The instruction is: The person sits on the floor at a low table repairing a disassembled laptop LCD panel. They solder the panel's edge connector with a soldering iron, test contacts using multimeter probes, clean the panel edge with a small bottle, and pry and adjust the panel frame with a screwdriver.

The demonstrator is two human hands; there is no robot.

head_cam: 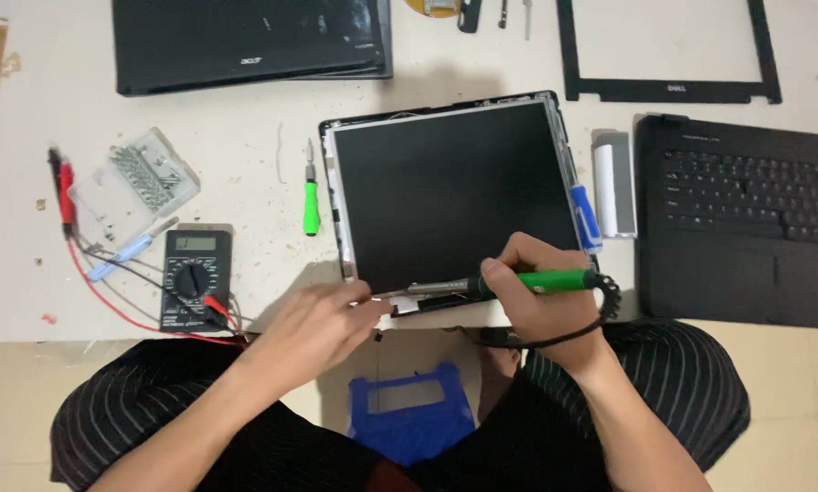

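Centrally on the pale bench (245, 137) lay a bare laptop screen panel (450, 187), dark face up, its near edge close to the bench's front edge. The right hand (541, 296) had its grip closed round a green-handled soldering iron (536, 282), whose metal tip pointed left along the panel's near edge; a black cord (600, 314) curled from the handle's end past the wrist. The left hand (322, 319) rested at the panel's near left corner, fingertips pinched on something small and pale there; what it was could not be told.

Around the panel things crowded close. A green-handled screwdriver (310, 196) lay just left of it, and a blue-handled tool (586, 217) lay against its right edge, beside a grey oblong part (614, 182). To the right sat an open black laptop base (746, 219) with its keyboard showing. At the far edge lay a closed black laptop (249, 41) and an empty black screen bezel (668, 50), well apart from the hands.

On the left, a clear plastic box (135, 178) held a cluster of small metal screws. Near it stood a black multimeter (195, 278) with red and black leads (90, 273) trailing away to the left. Below the bench, between the striped trouser legs, a blue plastic frame (409, 415) lay on the floor.
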